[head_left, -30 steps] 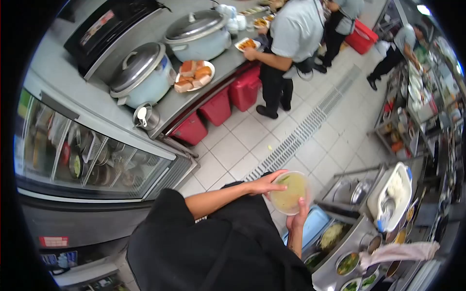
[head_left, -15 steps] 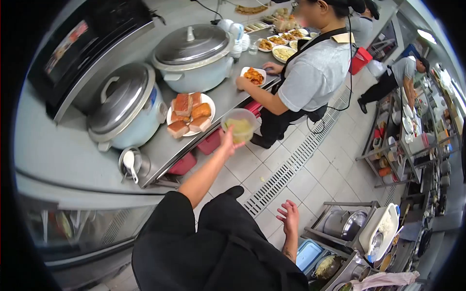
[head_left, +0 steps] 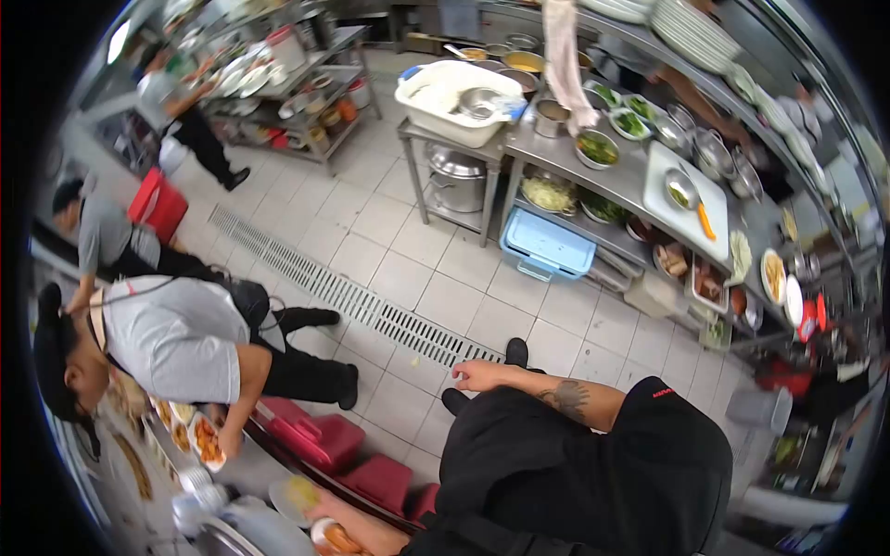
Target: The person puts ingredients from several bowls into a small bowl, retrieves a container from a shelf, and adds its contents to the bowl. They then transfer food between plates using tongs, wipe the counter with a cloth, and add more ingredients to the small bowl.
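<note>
At the lower edge, my left hand (head_left: 332, 510) is closed on a clear plastic tub (head_left: 284, 505) with something yellow-green in it. The tub is over or near the steel counter, beside a white plate (head_left: 318, 532) bearing orange-brown blocks of food. The view's bottom edge cuts off much of that plate. My right hand (head_left: 479, 374) hangs in front of my apron above the tiled floor. Its fingers are loosely bent and nothing shows in them.
A co-worker (head_left: 176, 324) stands at the counter with a hand by a dish of orange food (head_left: 208, 439). Red bins (head_left: 320, 435) are under that counter. Across the floor drain (head_left: 371, 310) stand a steel prep table (head_left: 640, 185), a blue-lidded box (head_left: 547, 243) and a white basin (head_left: 454, 130).
My view has swung right, bringing the prep table into sight. The tub stays in my left hand, now low in view. My right hand's fingers look less spread.
</note>
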Demonstrator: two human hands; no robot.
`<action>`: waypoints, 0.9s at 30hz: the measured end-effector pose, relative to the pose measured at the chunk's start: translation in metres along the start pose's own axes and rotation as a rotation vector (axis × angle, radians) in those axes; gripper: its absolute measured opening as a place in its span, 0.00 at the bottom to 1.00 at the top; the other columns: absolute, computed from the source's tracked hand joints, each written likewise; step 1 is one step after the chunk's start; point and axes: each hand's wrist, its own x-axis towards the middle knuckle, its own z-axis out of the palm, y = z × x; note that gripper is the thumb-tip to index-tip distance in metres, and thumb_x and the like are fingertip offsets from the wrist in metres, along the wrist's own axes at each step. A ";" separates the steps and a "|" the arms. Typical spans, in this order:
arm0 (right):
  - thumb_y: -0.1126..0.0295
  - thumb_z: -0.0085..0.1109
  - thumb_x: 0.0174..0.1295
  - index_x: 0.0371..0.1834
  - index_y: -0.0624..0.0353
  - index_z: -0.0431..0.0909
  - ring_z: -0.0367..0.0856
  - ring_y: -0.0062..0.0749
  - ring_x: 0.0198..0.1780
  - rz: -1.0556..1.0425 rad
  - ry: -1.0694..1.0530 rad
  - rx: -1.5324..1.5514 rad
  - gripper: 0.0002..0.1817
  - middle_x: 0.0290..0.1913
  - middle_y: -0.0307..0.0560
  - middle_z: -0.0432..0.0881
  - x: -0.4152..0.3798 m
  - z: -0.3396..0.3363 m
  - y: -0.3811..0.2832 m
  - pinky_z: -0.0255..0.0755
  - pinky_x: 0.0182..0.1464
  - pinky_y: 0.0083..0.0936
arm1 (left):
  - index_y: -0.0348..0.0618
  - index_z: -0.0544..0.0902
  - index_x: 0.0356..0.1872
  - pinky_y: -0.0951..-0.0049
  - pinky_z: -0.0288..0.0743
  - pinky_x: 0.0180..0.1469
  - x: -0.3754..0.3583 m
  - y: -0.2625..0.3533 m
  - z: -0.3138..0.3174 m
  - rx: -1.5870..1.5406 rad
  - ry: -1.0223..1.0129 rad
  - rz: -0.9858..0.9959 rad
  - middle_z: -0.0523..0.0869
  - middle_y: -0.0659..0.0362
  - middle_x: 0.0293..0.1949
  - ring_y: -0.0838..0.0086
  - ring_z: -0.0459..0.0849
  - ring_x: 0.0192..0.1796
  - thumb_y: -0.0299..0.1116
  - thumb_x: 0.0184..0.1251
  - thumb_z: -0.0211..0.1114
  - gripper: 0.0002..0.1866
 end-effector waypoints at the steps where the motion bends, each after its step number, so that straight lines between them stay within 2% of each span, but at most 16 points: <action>1: 0.57 0.60 0.60 0.51 0.59 0.77 0.84 0.42 0.41 0.001 0.032 0.018 0.21 0.37 0.52 0.85 -0.006 0.001 0.008 0.76 0.43 0.36 | 0.35 0.70 0.64 0.43 0.67 0.66 -0.009 -0.009 -0.002 0.005 -0.030 -0.021 0.76 0.47 0.62 0.49 0.72 0.65 0.53 0.67 0.46 0.34; 5: 0.56 0.61 0.59 0.51 0.59 0.78 0.84 0.46 0.43 0.115 0.134 0.193 0.21 0.38 0.55 0.85 -0.032 -0.015 0.040 0.76 0.45 0.38 | 0.38 0.71 0.64 0.47 0.68 0.67 -0.047 -0.037 0.006 -0.067 0.438 0.046 0.78 0.48 0.60 0.51 0.75 0.62 0.54 0.67 0.46 0.34; 7: 0.57 0.60 0.62 0.53 0.59 0.76 0.84 0.43 0.43 0.148 0.164 0.148 0.22 0.40 0.51 0.86 -0.043 -0.027 0.063 0.76 0.45 0.36 | 0.39 0.74 0.59 0.52 0.73 0.59 -0.058 -0.075 0.010 0.231 0.420 -0.091 0.81 0.50 0.53 0.58 0.79 0.54 0.54 0.67 0.44 0.31; 8: 0.57 0.60 0.62 0.53 0.59 0.76 0.84 0.43 0.43 0.145 0.190 0.169 0.22 0.40 0.51 0.86 -0.051 -0.035 0.072 0.76 0.45 0.36 | 0.39 0.78 0.53 0.55 0.78 0.51 -0.064 -0.110 0.006 0.542 0.281 -0.240 0.83 0.52 0.46 0.64 0.82 0.48 0.52 0.69 0.42 0.29; 9: 0.57 0.60 0.62 0.53 0.59 0.76 0.84 0.43 0.43 0.194 0.215 0.169 0.22 0.40 0.51 0.86 -0.060 -0.044 0.082 0.76 0.45 0.36 | 0.40 0.79 0.36 0.61 0.77 0.38 -0.090 -0.145 0.015 0.893 -0.020 -0.572 0.82 0.57 0.31 0.70 0.81 0.37 0.51 0.68 0.42 0.24; 10: 0.57 0.60 0.61 0.53 0.60 0.76 0.84 0.43 0.43 0.242 0.243 0.171 0.21 0.40 0.52 0.86 -0.068 -0.054 0.091 0.76 0.45 0.36 | 0.43 0.73 0.23 0.67 0.74 0.33 -0.120 -0.187 0.019 0.725 -0.483 -0.996 0.76 0.60 0.21 0.72 0.79 0.30 0.46 0.69 0.46 0.20; 11: 0.57 0.60 0.61 0.53 0.60 0.76 0.84 0.43 0.43 0.241 0.279 0.188 0.21 0.40 0.52 0.86 -0.075 -0.063 0.103 0.76 0.45 0.36 | 0.36 0.75 0.31 0.66 0.77 0.37 -0.181 -0.247 0.041 1.183 -0.415 -0.638 0.79 0.57 0.28 0.69 0.80 0.33 0.40 0.70 0.50 0.15; 12: 0.58 0.60 0.61 0.53 0.60 0.76 0.84 0.44 0.43 0.266 0.336 0.204 0.21 0.40 0.53 0.86 -0.084 -0.072 0.115 0.76 0.46 0.37 | 0.33 0.74 0.43 0.63 0.80 0.41 -0.250 -0.293 0.065 1.291 -0.497 -0.665 0.80 0.51 0.38 0.62 0.82 0.38 0.37 0.71 0.53 0.14; 13: 0.58 0.59 0.61 0.53 0.60 0.76 0.84 0.46 0.43 0.297 0.391 0.225 0.21 0.40 0.54 0.85 -0.095 -0.078 0.128 0.76 0.46 0.38 | 0.32 0.71 0.52 0.61 0.82 0.44 -0.303 -0.331 0.080 1.272 -0.683 -0.857 0.79 0.46 0.48 0.56 0.83 0.43 0.37 0.71 0.56 0.17; 14: 0.60 0.59 0.60 0.52 0.60 0.77 0.84 0.48 0.42 0.269 0.495 0.168 0.20 0.38 0.55 0.85 -0.103 -0.085 0.141 0.76 0.46 0.39 | 0.32 0.72 0.52 0.64 0.82 0.43 -0.362 -0.372 0.094 1.308 -0.827 -0.914 0.81 0.46 0.46 0.58 0.84 0.43 0.34 0.71 0.58 0.17; 15: 0.60 0.59 0.60 0.52 0.60 0.77 0.84 0.48 0.42 0.283 0.521 0.190 0.20 0.38 0.55 0.85 -0.114 -0.092 0.156 0.76 0.46 0.39 | 0.33 0.75 0.50 0.61 0.82 0.49 -0.417 -0.405 0.114 1.347 -1.107 -1.012 0.82 0.48 0.43 0.62 0.84 0.44 0.32 0.72 0.57 0.13; 16: 0.60 0.59 0.60 0.52 0.60 0.77 0.84 0.49 0.42 0.294 0.599 0.182 0.20 0.38 0.55 0.85 -0.127 -0.105 0.168 0.77 0.45 0.39 | 0.33 0.77 0.46 0.64 0.82 0.46 -0.471 -0.441 0.131 1.341 -1.281 -1.037 0.84 0.51 0.41 0.65 0.85 0.40 0.32 0.73 0.56 0.11; 19: 0.62 0.59 0.60 0.49 0.61 0.78 0.84 0.50 0.39 0.294 0.816 0.268 0.18 0.36 0.55 0.85 -0.170 -0.142 0.206 0.77 0.44 0.40 | 0.33 0.78 0.48 0.65 0.82 0.45 -0.603 -0.532 0.173 1.273 -1.590 -1.072 0.85 0.53 0.39 0.64 0.86 0.41 0.34 0.74 0.55 0.13; 20: 0.64 0.59 0.60 0.47 0.61 0.79 0.84 0.50 0.37 0.315 0.898 0.333 0.16 0.35 0.55 0.85 -0.185 -0.153 0.220 0.77 0.42 0.39 | 0.36 0.78 0.45 0.70 0.81 0.41 -0.638 -0.556 0.185 1.173 -1.616 -1.133 0.86 0.54 0.38 0.69 0.87 0.38 0.38 0.74 0.57 0.13; 23: 0.67 0.59 0.61 0.45 0.62 0.80 0.83 0.38 0.32 0.350 1.128 0.379 0.13 0.31 0.50 0.84 -0.243 -0.196 0.240 0.76 0.39 0.33 | 0.37 0.76 0.50 0.64 0.81 0.46 -0.712 -0.635 0.220 1.118 -1.727 -1.240 0.85 0.51 0.41 0.64 0.86 0.42 0.39 0.75 0.53 0.15; 27: 0.71 0.58 0.64 0.44 0.63 0.81 0.80 0.25 0.31 0.287 1.388 0.739 0.09 0.30 0.42 0.83 -0.306 -0.245 0.253 0.75 0.36 0.26 | 0.44 0.63 0.62 0.58 0.81 0.47 -0.780 -0.687 0.262 1.177 -1.455 -1.290 0.73 0.45 0.55 0.55 0.82 0.50 0.41 0.70 0.61 0.25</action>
